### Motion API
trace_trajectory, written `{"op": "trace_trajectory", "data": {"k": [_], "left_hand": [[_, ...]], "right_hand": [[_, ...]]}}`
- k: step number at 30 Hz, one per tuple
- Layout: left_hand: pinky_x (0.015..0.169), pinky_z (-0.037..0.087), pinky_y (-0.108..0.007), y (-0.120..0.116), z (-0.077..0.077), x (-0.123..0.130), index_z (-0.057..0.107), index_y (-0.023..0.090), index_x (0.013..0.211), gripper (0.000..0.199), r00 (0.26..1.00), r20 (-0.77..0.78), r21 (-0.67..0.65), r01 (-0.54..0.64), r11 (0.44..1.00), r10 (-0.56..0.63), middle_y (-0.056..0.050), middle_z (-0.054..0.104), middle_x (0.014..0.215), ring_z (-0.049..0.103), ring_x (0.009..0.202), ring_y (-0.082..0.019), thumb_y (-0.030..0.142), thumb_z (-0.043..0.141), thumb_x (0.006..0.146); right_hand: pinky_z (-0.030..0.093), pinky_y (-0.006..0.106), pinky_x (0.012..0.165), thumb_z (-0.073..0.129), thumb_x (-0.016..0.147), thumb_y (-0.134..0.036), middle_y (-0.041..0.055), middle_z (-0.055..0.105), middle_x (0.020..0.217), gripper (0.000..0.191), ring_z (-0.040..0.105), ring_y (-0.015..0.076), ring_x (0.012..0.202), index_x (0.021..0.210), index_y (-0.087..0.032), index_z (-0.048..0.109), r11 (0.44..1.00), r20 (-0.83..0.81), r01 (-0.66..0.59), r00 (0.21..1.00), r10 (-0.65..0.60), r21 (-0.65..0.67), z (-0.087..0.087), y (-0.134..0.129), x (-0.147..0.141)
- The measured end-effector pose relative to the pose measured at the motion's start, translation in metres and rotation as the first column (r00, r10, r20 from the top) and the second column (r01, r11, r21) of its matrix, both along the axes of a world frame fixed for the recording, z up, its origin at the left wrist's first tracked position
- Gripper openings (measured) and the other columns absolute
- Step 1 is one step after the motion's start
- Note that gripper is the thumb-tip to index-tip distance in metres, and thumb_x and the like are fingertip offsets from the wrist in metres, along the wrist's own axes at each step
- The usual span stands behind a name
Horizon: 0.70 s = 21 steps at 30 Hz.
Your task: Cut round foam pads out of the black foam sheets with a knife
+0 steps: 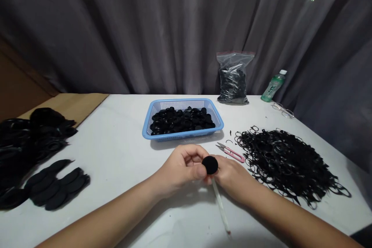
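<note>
My left hand (181, 168) and my right hand (232, 176) meet at the middle of the white table (116, 155). Between their fingertips they pinch a black fuzzy ball (209, 164). A thin white stick (221, 207) runs down from between my hands towards the front edge, its upper end hidden by my fingers. Just beyond my right hand lie pink-handled thread snips (231, 153), not touching it. A tangled heap of black elastic bands (286, 162) spreads to the right of my right hand.
A blue plastic basket (180, 101) of black rings stands ahead. Behind it are a plastic bag of black rings (232, 85), a green bottle (273, 86) and glasses (283, 110). Black flat pads (55, 186) lie at the left. A grey curtain (174, 27) hangs behind.
</note>
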<state>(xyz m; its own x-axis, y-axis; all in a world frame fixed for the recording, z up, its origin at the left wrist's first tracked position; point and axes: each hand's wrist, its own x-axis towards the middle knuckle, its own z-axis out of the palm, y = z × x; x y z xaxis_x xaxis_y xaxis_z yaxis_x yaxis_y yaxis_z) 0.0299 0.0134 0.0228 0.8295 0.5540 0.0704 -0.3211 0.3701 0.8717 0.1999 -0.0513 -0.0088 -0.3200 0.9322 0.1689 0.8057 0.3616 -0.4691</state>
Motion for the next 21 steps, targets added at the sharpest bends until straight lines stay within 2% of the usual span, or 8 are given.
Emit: {"op": "trace_trajectory", "data": {"k": [5, 7, 9, 12, 15, 18, 21], "left_hand": [[0.061, 0.05, -0.018, 0.0, -0.014, 0.003, 0.063, 0.012, 0.073, 0.036, 0.999, 0.031, -0.107, -0.012, 0.994, 0.016, -0.003, 0.071, 0.063, 0.063, 0.056, -0.008, 0.04, 0.083, 0.061], [0.062, 0.051, -0.018, 0.001, -0.015, 0.003, 0.062, 0.012, 0.072, 0.038, 0.999, 0.03, -0.121, -0.025, 0.992, 0.029, -0.002, 0.071, 0.063, 0.064, 0.057, -0.008, 0.04, 0.083, 0.061], [0.065, 0.052, -0.018, 0.002, -0.014, 0.003, 0.061, 0.012, 0.072, 0.036, 0.999, 0.026, -0.121, -0.024, 0.992, 0.027, -0.001, 0.07, 0.062, 0.065, 0.06, -0.009, 0.038, 0.084, 0.061], [0.066, 0.053, -0.02, 0.005, -0.01, 0.002, 0.061, 0.013, 0.074, 0.032, 1.0, 0.006, -0.138, -0.021, 0.99, 0.022, -0.001, 0.071, 0.067, 0.067, 0.062, -0.009, 0.031, 0.085, 0.063], [0.062, 0.053, -0.019, 0.008, -0.009, 0.001, 0.061, 0.014, 0.077, 0.03, 0.997, -0.042, -0.178, -0.066, 0.982, 0.059, -0.002, 0.074, 0.073, 0.065, 0.056, -0.008, 0.025, 0.085, 0.063], [0.057, 0.051, -0.017, 0.01, -0.011, 0.001, 0.065, 0.014, 0.077, 0.026, 0.991, -0.103, -0.149, -0.101, 0.984, 0.086, -0.002, 0.074, 0.071, 0.065, 0.057, -0.008, 0.024, 0.085, 0.063], [0.056, 0.05, -0.017, 0.011, -0.013, 0.0, 0.07, 0.012, 0.071, 0.027, 0.973, -0.197, -0.075, -0.136, 0.988, 0.119, -0.003, 0.072, 0.067, 0.064, 0.058, -0.009, 0.03, 0.086, 0.059]], "right_hand": [[0.047, 0.026, 0.074, 0.043, 0.095, -0.019, 0.005, 0.071, 0.095, 0.022, 0.064, 0.0178, 0.084, 0.101, -0.019, 0.064, 0.998, 0.034, -0.049, 0.998, 0.05, -0.028, -0.004, 0.005, -0.013], [0.047, 0.031, 0.083, 0.046, 0.093, -0.014, 0.0083, 0.07, 0.108, 0.026, 0.063, 0.0217, 0.097, 0.112, -0.019, 0.062, 0.998, 0.19, 0.044, 0.981, -0.05, 0.034, -0.004, 0.007, -0.006], [0.046, 0.039, 0.089, 0.048, 0.09, -0.01, 0.0136, 0.066, 0.119, 0.034, 0.061, 0.0273, 0.107, 0.121, -0.017, 0.06, 0.976, 0.386, 0.18, 0.898, -0.213, 0.122, -0.004, 0.009, 0.005], [0.05, 0.042, 0.079, 0.049, 0.087, -0.006, 0.0174, 0.071, 0.106, 0.036, 0.067, 0.0301, 0.094, 0.12, -0.012, 0.061, 0.954, 0.467, 0.273, 0.833, -0.297, 0.121, -0.005, 0.009, 0.025], [0.051, 0.037, 0.077, 0.048, 0.085, -0.002, 0.0133, 0.072, 0.101, 0.04, 0.068, 0.0258, 0.09, 0.121, -0.014, 0.06, 0.952, 0.435, 0.297, 0.849, -0.299, 0.075, -0.006, 0.008, 0.039], [0.051, 0.033, 0.079, 0.051, 0.085, -0.006, 0.0124, 0.07, 0.103, 0.04, 0.066, 0.0224, 0.092, 0.124, -0.014, 0.058, 0.947, 0.253, 0.321, 0.917, -0.308, -0.012, -0.007, 0.01, 0.048], [0.052, 0.031, 0.072, 0.054, 0.083, -0.009, 0.0086, 0.071, 0.09, 0.023, 0.067, 0.0196, 0.079, 0.102, -0.015, 0.066, 0.945, 0.079, 0.315, 0.948, -0.309, -0.088, -0.003, 0.013, 0.05]]}}
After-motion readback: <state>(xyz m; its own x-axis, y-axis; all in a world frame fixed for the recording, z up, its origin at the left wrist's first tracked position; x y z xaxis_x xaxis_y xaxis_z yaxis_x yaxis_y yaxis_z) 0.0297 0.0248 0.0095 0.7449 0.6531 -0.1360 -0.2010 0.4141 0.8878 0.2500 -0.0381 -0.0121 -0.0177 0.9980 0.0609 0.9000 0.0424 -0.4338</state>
